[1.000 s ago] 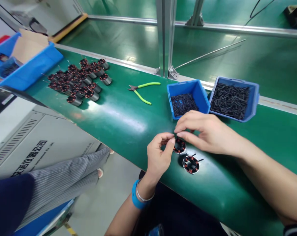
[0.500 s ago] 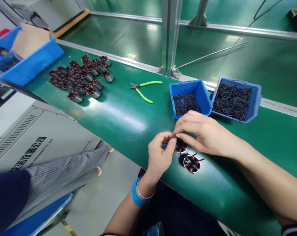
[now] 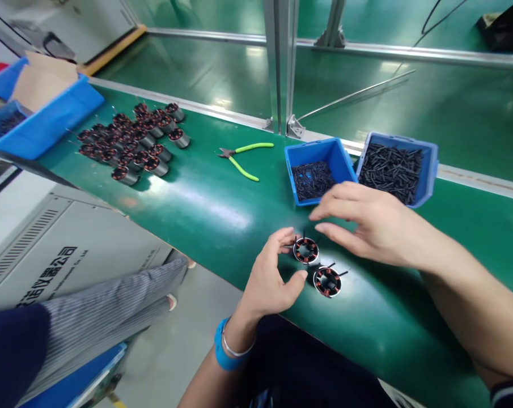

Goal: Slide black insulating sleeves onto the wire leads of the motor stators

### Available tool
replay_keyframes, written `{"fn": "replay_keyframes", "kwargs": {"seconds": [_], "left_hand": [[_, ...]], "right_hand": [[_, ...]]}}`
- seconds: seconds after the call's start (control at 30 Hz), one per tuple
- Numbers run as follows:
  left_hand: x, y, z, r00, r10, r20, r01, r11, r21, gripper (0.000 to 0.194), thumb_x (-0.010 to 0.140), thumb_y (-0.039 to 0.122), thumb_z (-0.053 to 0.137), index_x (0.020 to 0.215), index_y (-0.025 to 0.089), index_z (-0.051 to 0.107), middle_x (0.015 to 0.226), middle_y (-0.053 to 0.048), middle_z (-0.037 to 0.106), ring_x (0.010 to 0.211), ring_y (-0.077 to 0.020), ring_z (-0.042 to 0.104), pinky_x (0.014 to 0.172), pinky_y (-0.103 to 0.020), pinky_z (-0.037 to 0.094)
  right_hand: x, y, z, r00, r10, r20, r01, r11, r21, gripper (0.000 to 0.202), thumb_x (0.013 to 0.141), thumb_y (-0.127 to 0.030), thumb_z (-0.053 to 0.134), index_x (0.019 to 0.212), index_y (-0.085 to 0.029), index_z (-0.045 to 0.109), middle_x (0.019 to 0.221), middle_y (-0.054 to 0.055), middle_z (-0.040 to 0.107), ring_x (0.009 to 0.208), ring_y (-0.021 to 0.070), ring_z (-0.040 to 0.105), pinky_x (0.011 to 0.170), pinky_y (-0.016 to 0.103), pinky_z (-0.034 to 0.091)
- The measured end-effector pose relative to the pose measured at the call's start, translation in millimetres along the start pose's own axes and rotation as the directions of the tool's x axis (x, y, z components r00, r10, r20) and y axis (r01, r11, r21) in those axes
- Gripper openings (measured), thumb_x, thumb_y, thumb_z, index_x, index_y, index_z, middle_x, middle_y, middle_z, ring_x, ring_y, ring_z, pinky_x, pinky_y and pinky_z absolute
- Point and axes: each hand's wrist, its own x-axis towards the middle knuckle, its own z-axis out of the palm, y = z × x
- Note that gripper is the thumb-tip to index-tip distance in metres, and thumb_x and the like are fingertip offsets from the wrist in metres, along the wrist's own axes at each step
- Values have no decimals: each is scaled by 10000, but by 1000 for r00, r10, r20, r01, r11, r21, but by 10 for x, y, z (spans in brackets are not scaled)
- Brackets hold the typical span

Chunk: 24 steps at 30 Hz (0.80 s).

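Observation:
Two round motor stators with copper windings and short black sleeves sticking up stand on the green table. My left hand (image 3: pixel 273 275) is beside the farther stator (image 3: pixel 306 250), thumb and fingers spread around its left side, holding nothing. The nearer stator (image 3: pixel 327 281) sits just to the right of my left thumb. Above and right of both, my right hand (image 3: pixel 367 224) hovers with thumb and fingers apart and nothing visible between them. Just beyond it are a blue bin of thin black sleeves (image 3: pixel 313 178) and a second bin of larger black sleeves (image 3: pixel 392 170).
Green-handled cutters (image 3: pixel 245 158) lie open mid-table. Several stators (image 3: pixel 128 139) are grouped at the left, near a large blue crate (image 3: pixel 64 113). A metal post (image 3: pixel 280 68) rises behind the table. A person's striped trouser leg (image 3: pixel 111 306) shows at the lower left.
Both hands have come off the farther stator and opened: the right moved right and up, the left drew back slightly. The whole view has shifted a little.

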Motion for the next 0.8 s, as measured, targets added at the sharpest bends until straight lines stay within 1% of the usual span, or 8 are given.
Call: {"fn": "replay_keyframes", "kwargs": {"seconds": [0.07,0.13,0.23,0.4,0.57,0.67,0.73,0.8], "left_hand": [[-27,-3,-9,1000,-3,15,2,996,93,655,763,123,675,1378,182,455,1325,-132,611,1178,-253,620,1004,-434,538],[-36,-16,-1,1000,1,2,-1,990,140,586,791,130,666,1345,188,487,1308,-123,620,1137,-240,639,986,-428,552],[-34,-41,18,999,38,-18,-35,986,164,567,809,134,662,1343,200,482,1248,-103,647,1109,-224,652,962,-406,566],[-71,-85,11,997,78,-5,-74,969,236,576,839,197,658,1372,210,442,1145,-86,674,1024,-214,674,897,-392,588],[-124,-156,-86,996,87,33,-93,945,314,585,878,284,630,1411,202,404,1134,-106,678,1000,-236,689,868,-416,606],[-168,-221,-243,994,112,3,-107,941,321,573,893,309,631,1414,208,415,1178,-119,670,988,-238,701,835,-394,621],[-199,-294,-387,989,139,-56,-112,933,342,530,894,304,640,1383,213,460,1200,-126,656,967,-237,705,811,-386,625],[-227,-381,-515,980,152,-126,-100,931,351,460,890,290,648,1326,218,518,1185,-123,649,940,-235,706,795,-386,628]], "right_hand": [[-131,-103,-78,994,21,104,-23,1000,12,202,933,-246,562,1067,-185,700,1004,97,654,906,216,613,776,350,528],[-250,-220,-47,978,45,204,-39,999,-37,298,848,-214,627,1139,-193,688,1114,124,631,997,264,593,800,391,539],[-330,-358,119,965,121,233,-76,978,-195,440,777,-164,637,1215,-149,666,1207,190,583,1074,345,537,840,485,533],[-186,-469,298,940,167,299,-77,954,-289,303,868,-267,612,1149,-180,683,1184,178,567,994,317,540,795,459,524],[-1,-502,345,850,232,472,-35,920,-390,182,898,-257,613,977,-148,735,1103,149,591,925,284,602,660,361,486],[-54,-521,228,813,193,549,-19,952,-306,127,869,-261,669,906,-163,740,1090,114,617,697,181,616,531,316,411],[-136,-493,6,846,207,491,-83,962,-262,100,846,-235,694,919,-189,744,1137,91,631,595,122,593,517,299,405],[-177,-357,-344,909,276,313,-191,942,-275,179,793,-155,711,954,-220,754,1258,77,622,633,103,625,585,276,461]]}}
